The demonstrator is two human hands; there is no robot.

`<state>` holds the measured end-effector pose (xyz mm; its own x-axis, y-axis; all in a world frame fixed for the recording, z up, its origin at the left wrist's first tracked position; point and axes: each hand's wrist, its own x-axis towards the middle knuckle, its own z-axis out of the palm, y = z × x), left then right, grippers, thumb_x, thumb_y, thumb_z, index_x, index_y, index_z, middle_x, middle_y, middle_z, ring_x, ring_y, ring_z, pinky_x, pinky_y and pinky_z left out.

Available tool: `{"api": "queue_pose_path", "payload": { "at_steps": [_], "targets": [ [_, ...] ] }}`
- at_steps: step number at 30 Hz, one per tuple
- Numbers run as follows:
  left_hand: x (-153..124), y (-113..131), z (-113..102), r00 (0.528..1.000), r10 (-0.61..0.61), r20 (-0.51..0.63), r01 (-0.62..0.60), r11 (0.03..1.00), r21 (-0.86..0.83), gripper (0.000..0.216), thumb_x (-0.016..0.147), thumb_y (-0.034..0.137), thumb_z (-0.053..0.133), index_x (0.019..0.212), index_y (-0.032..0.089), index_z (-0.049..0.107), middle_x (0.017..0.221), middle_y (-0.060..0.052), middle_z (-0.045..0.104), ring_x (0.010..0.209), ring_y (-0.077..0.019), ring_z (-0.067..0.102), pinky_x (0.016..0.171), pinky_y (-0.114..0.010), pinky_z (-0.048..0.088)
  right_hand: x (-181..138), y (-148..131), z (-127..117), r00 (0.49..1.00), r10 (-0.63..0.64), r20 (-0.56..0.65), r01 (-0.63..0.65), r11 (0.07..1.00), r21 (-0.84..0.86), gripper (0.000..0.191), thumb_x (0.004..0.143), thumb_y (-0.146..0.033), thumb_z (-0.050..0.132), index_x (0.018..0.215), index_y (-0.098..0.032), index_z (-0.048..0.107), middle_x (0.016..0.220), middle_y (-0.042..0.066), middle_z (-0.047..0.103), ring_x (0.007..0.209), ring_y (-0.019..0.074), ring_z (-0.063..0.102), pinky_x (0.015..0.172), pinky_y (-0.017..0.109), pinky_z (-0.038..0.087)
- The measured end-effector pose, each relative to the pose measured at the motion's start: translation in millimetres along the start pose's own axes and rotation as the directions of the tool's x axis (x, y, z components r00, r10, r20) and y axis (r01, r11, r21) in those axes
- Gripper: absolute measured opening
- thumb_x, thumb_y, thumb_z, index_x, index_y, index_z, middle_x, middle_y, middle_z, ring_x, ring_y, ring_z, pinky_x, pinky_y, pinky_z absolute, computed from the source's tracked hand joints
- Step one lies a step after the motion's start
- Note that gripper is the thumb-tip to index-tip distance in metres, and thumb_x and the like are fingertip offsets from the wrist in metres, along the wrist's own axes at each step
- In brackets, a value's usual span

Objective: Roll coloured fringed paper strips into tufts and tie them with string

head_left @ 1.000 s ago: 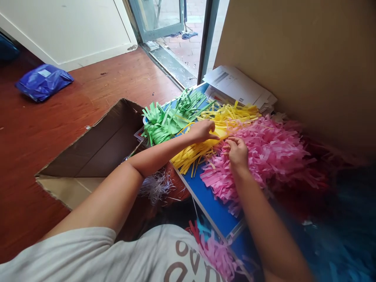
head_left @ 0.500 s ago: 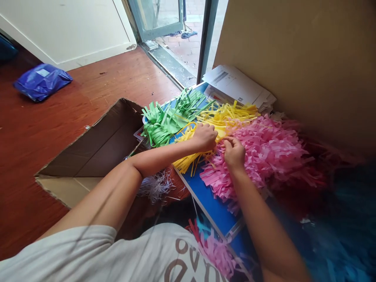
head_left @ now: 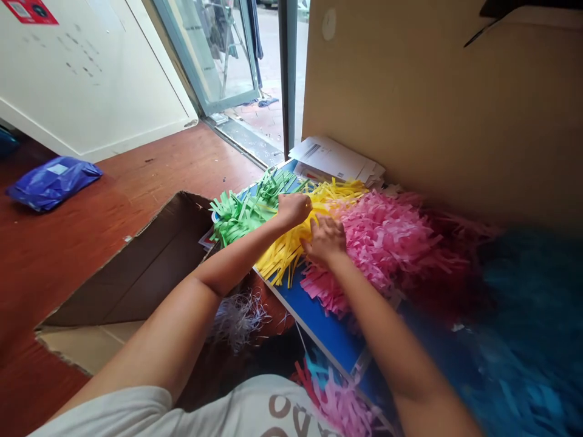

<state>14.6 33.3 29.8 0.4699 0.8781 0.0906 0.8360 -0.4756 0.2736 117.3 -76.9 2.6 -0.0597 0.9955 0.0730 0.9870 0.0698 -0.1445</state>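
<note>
My left hand (head_left: 295, 209) is closed in a fist over the yellow paper fringe (head_left: 285, 258), gripping part of it; the exact strands inside the fist are hidden. Beside it, my right hand (head_left: 327, 238) lies palm down with its fingers stretched out, over the border of the yellow and pink fringe. A fluffy heap of pink paper fringe (head_left: 387, 233) spreads to the right. Green paper fringe (head_left: 237, 215) lies to the left, at the end of the blue table (head_left: 325, 325).
An open cardboard box (head_left: 136, 267) stands on the floor at left, with shredded white strands (head_left: 239, 318) near it. Papers (head_left: 332, 158) lie against the wall. A blue plastic package (head_left: 54, 181) rests by the white panel. Blue fringe (head_left: 528, 364) is at right.
My right hand has gone from a pinch to stretched-out fingers and moved onto the yellow fringe. My left hand stays closed. The view has tilted upward.
</note>
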Motion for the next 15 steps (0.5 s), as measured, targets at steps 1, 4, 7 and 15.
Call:
{"api": "queue_pose_path", "payload": {
  "at_steps": [1, 4, 7, 15],
  "targets": [
    [2.4, 1.0, -6.5, 0.999, -0.005, -0.037, 0.006, 1.0, 0.015, 0.019, 0.091, 0.027, 0.051, 0.089, 0.019, 0.068, 0.104, -0.012, 0.071, 0.096, -0.0283, 0.066, 0.088, -0.044, 0.036, 1.6, 0.2, 1.2, 0.998, -0.018, 0.06, 0.019, 1.0, -0.012, 0.069, 0.091, -0.058, 0.043, 0.141, -0.011, 0.05, 0.152, 0.02, 0.042, 0.14, 0.0379, 0.032, 0.116, 0.055, 0.011],
    [14.6, 5.1, -30.5, 0.987, -0.011, -0.158, 0.023, 0.997, 0.073, 0.026, 0.093, 0.021, 0.042, 0.091, 0.018, 0.067, 0.103, -0.014, 0.07, 0.09, -0.0272, 0.065, 0.093, -0.049, 0.032, 5.5, 0.9, 6.6, 0.976, -0.018, 0.216, 0.022, 1.0, -0.018, 0.071, 0.09, -0.064, 0.042, 0.142, -0.017, 0.049, 0.154, 0.018, 0.041, 0.141, 0.0384, 0.034, 0.117, 0.062, 0.0],
    [27.6, 10.0, -54.3, 0.971, -0.003, -0.24, 0.033, 0.992, 0.121, 0.028, 0.094, 0.019, 0.038, 0.096, 0.018, 0.066, 0.094, -0.013, 0.072, 0.083, -0.0262, 0.066, 0.097, -0.051, 0.028, 6.1, 1.6, 8.8, 0.983, -0.007, 0.185, -0.002, 0.999, 0.045, 0.075, 0.09, -0.067, 0.04, 0.144, -0.015, 0.045, 0.148, 0.021, 0.047, 0.134, 0.0368, 0.044, 0.117, 0.062, 0.003],
    [30.7, 24.9, -108.1, 0.91, 0.0, -0.416, 0.09, 0.976, 0.197, 0.03, 0.093, 0.017, 0.036, 0.106, 0.016, 0.064, 0.088, -0.012, 0.073, 0.083, -0.0265, 0.069, 0.104, -0.05, 0.029, -0.6, 4.3, 1.8, 0.983, 0.086, 0.163, -0.105, 0.989, 0.107, 0.069, 0.09, -0.07, 0.041, 0.13, -0.016, 0.057, 0.13, 0.02, 0.061, 0.126, 0.0358, 0.052, 0.112, 0.058, 0.023]
  ]
}}
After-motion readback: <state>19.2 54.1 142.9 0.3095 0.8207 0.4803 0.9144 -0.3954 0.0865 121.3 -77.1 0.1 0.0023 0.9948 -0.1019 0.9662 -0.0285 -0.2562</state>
